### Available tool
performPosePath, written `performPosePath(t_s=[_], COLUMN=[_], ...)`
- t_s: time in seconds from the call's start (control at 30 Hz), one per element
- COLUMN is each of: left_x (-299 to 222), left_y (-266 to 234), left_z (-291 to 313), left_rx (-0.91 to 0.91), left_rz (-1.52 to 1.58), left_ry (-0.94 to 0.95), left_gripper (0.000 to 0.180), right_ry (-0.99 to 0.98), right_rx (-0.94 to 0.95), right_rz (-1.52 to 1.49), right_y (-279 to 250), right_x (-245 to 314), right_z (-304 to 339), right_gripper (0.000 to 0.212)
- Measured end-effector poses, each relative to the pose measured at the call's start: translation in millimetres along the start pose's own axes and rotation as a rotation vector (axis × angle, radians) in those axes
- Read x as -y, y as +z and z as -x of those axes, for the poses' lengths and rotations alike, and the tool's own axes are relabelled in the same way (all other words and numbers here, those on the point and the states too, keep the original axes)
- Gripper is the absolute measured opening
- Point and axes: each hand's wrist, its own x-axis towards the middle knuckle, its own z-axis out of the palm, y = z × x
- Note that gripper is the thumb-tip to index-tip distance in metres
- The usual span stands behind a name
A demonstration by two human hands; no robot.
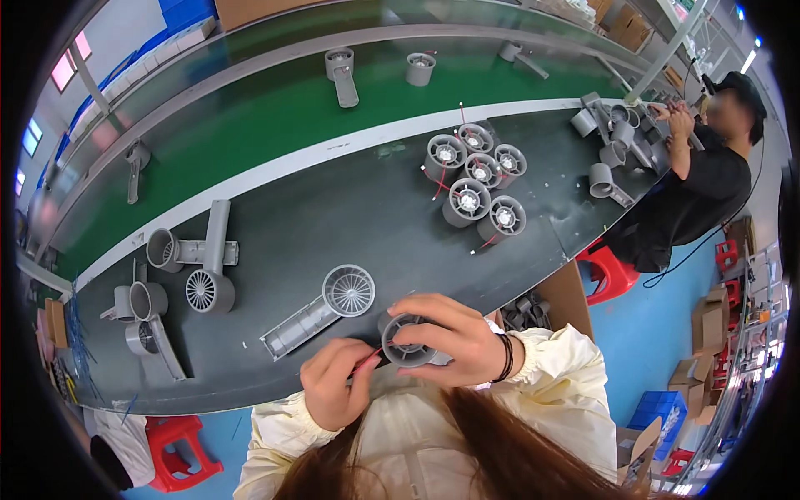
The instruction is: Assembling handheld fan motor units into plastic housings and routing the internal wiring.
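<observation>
My right hand [450, 335] is wrapped round a grey cylindrical fan housing [407, 354], held near the table's front edge with its spoked opening facing up. Thin red wires [367, 358] come out of its left side, and my left hand [337, 377] pinches them between thumb and fingers. Just beyond my hands lies a grey handled housing [304, 327], its round grille [349, 291] turned up and its long handle slanting toward the lower left. Farther right, several grey fan cylinders [482, 170] with white centres and red wires stand grouped together.
More handled housings [210, 290] lie at the left of the dark table [333, 217]. A green conveyor belt [275, 125] beyond carries a few spaced parts. At right, a co-worker [700, 167] handles grey parts. Red stools [610, 271] and a cardboard box [568, 302] stand below the table edge.
</observation>
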Motion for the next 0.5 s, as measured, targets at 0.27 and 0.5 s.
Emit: performPosePath(t_s=[0.27,0.5], left_x=[5,14], left_y=[12,13], left_z=[1,3], left_rx=[0.028,-0.036], left_rz=[0.116,0.051], left_ry=[-0.119,-0.151], left_gripper=[0.006,0.008], right_ry=[0.036,0.172], right_rx=[0.038,0.092], right_rz=[0.034,-0.030], right_y=[4,5], right_x=[-22,-26], right_z=[13,8], right_gripper=[0.045,0.047])
